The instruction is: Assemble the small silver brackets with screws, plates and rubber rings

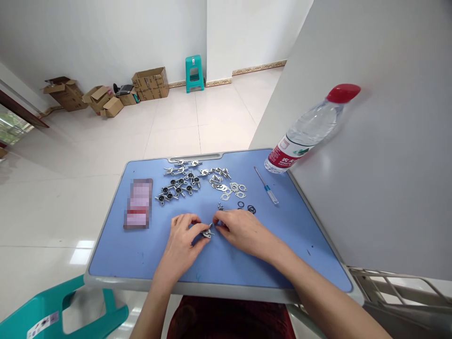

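**A:** Head view, single frame. I log both forearms entering from the bottom edge and converging over the blue tray table (116,256). Left hand (183,238) lies palm down, wrist low, fingers curled inward; thumb and forefinger pinch a small metal bracket (207,232) just above the table surface. Grasping, not released.

**B:** And the right?

**A:** Right hand (240,230) comes in at a slant from the lower right, knuckles up, fingertips bent down onto the same bracket from its far side. I read it as a fingertip grip on the bracket or on a tiny part against it; I cannot tell which. The two hands nearly touch at the tips.

**B:** Position of the bracket relative to the table?

**A:** Near the table's middle, slightly toward the person's edge. Beyond the hands, toward the table's far edge, a cluster of assembled brackets with black centres (178,187) sits left of middle, and a heap of bare metal plates (229,187) sits just right of it. A few black rubber rings (249,207) lie just beyond the right hand's knuckles. A small screwdriver (267,186) with a blue handle lies toward the table's right side, and a water bottle (310,127) with a red cap stands at its far right corner, against the grey wall. A blurred pink packet (138,203) lies on the table's left part.
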`<state>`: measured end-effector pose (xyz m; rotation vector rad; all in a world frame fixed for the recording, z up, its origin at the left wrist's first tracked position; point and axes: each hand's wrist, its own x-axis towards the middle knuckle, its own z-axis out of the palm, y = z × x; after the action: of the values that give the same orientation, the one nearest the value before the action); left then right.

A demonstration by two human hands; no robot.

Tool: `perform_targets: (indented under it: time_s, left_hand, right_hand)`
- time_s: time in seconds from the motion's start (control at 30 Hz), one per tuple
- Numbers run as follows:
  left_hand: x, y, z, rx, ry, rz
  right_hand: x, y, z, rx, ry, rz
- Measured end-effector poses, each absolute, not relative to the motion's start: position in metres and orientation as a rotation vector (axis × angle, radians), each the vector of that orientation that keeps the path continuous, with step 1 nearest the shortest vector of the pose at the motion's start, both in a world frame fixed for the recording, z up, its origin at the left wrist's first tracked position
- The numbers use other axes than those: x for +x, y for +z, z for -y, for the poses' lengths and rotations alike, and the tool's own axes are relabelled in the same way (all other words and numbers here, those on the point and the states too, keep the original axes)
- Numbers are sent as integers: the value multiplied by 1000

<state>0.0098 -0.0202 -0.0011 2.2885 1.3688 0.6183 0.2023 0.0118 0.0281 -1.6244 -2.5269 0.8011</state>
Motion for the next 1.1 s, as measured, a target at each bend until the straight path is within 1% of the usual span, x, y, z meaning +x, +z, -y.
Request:
perform_targets:
  time_s: [0.3, 0.53, 1.1]
  left_hand:
    - [13, -1, 22, 2292, 648, -1384]
    - [10, -7, 24, 2339, 684, -1441]
    - [14, -8, 25, 2334, 736, -1459]
  right_hand:
    - [197, 26, -12, -1483, 812, 2599]
    - [192, 20, -9, -1560, 695, 2669]
    - [192, 24, -6, -1605, 734, 2650]
